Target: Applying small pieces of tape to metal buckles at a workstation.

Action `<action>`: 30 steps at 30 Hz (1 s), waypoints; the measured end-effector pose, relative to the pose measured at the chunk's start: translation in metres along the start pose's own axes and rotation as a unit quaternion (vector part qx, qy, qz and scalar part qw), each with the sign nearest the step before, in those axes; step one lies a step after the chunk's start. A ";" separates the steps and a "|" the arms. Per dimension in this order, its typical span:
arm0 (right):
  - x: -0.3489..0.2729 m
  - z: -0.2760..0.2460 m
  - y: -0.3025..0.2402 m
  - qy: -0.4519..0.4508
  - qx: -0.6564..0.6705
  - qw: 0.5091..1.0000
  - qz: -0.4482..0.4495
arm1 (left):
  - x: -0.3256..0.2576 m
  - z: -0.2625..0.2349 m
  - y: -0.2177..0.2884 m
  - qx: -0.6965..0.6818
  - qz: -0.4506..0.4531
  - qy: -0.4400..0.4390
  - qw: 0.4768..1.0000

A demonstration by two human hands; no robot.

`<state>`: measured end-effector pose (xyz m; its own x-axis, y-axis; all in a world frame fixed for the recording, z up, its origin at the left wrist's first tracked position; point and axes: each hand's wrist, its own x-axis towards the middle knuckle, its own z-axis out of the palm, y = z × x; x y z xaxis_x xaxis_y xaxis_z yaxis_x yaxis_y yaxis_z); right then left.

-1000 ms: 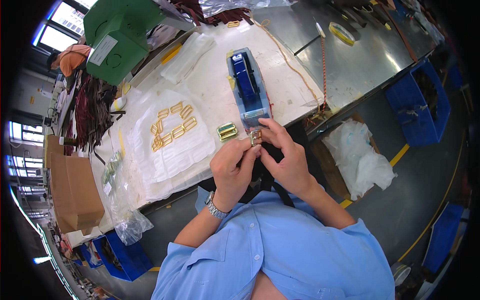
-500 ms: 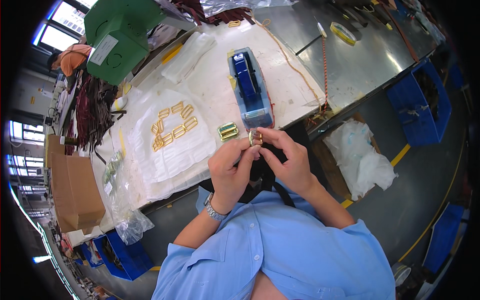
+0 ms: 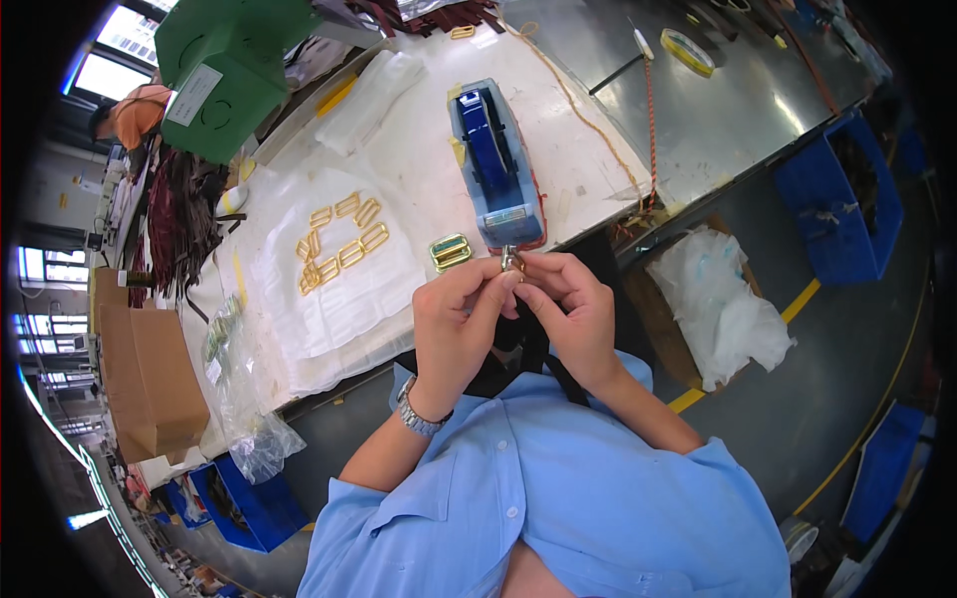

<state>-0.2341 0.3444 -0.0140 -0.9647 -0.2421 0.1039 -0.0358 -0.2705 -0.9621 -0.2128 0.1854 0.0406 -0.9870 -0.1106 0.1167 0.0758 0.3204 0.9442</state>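
Note:
A small gold metal buckle (image 3: 508, 260) is pinched between my two hands, close to the bench's front edge. My left hand (image 3: 461, 317) grips its left side with thumb and forefinger. From the other side, the thumb and fingers of my right hand (image 3: 570, 317) close on it, and the fingertips hide much of its shape. Just left of it, a gold slide buckle (image 3: 451, 252) with a greenish sheen lies on the bench. Right beyond my fingers stands a blue tape dispenser (image 3: 510, 214). Several gold rectangular slide buckles (image 3: 350, 253) lie in a ring on a white sheet (image 3: 339, 324).
A green machine (image 3: 214, 85) stands at the back left, near dark red strips (image 3: 181, 219). A cardboard box (image 3: 150, 374) and clear plastic bag (image 3: 261, 444) are at the left. Right of me are a carton with white plastic (image 3: 718, 309) and a blue bin (image 3: 837, 204). Another person (image 3: 138, 118) bends far left.
The buckle in my hands has been turned so that it shows more edge-on. Both hands have drawn slightly closer together. The view has shifted a little.

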 end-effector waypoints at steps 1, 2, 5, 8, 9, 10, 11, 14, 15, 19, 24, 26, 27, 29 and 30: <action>0.000 0.000 0.001 0.001 0.002 1.000 0.002 | 0.003 -0.001 -0.002 -0.029 -0.026 -0.013 0.999; 0.001 0.001 0.002 0.010 0.015 1.000 0.007 | 0.006 -0.001 -0.003 -0.055 -0.051 -0.023 0.997; 0.005 0.003 0.003 0.023 0.027 0.999 0.008 | 0.015 -0.005 -0.005 -0.082 -0.068 -0.038 0.994; 0.006 0.007 -0.002 0.034 0.017 0.999 0.019 | 0.021 -0.009 -0.004 -0.107 -0.082 -0.057 0.989; 0.006 0.007 -0.004 0.043 0.003 0.999 0.032 | 0.022 -0.010 -0.004 -0.108 -0.082 -0.058 0.989; 0.006 0.007 -0.007 0.039 0.007 0.999 0.027 | 0.024 -0.011 -0.003 -0.116 -0.098 -0.067 0.986; 0.006 0.006 -0.010 0.045 -0.007 0.998 0.043 | 0.026 -0.012 -0.003 -0.124 -0.115 -0.076 0.983; 0.014 0.001 -0.017 0.020 0.006 0.997 0.078 | 0.031 -0.014 -0.001 -0.143 -0.127 -0.091 0.977; 0.016 -0.002 -0.018 -0.010 0.033 0.995 0.096 | 0.032 -0.014 -0.001 -0.146 -0.120 -0.090 0.978; 0.016 -0.005 -0.016 -0.037 0.045 0.992 0.109 | 0.031 -0.012 -0.003 -0.163 -0.137 -0.090 0.973; 0.001 -0.006 -0.005 0.002 0.009 0.995 0.100 | 0.020 0.000 -0.018 -0.187 -0.138 -0.054 0.971; -0.008 -0.009 -0.004 -0.022 -0.016 0.988 0.154 | 0.013 0.004 -0.023 -0.175 -0.268 -0.098 0.942; -0.014 -0.011 -0.006 -0.002 -0.019 0.987 0.159 | 0.005 0.008 -0.023 -0.163 -0.261 -0.101 0.946; -0.024 -0.017 -0.012 0.014 -0.058 0.982 0.178 | -0.013 0.010 -0.021 -0.178 -0.201 -0.098 0.958; -0.030 -0.021 -0.017 -0.005 -0.074 0.988 0.133 | -0.021 0.010 -0.019 -0.183 -0.182 -0.097 0.961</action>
<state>-0.2105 0.3762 -0.0059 -0.9427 -0.2954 -0.1549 0.1794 -0.0573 -0.9821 -0.1949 0.1913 0.0173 -0.9628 0.0364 -0.2677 -0.2695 -0.0633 0.9609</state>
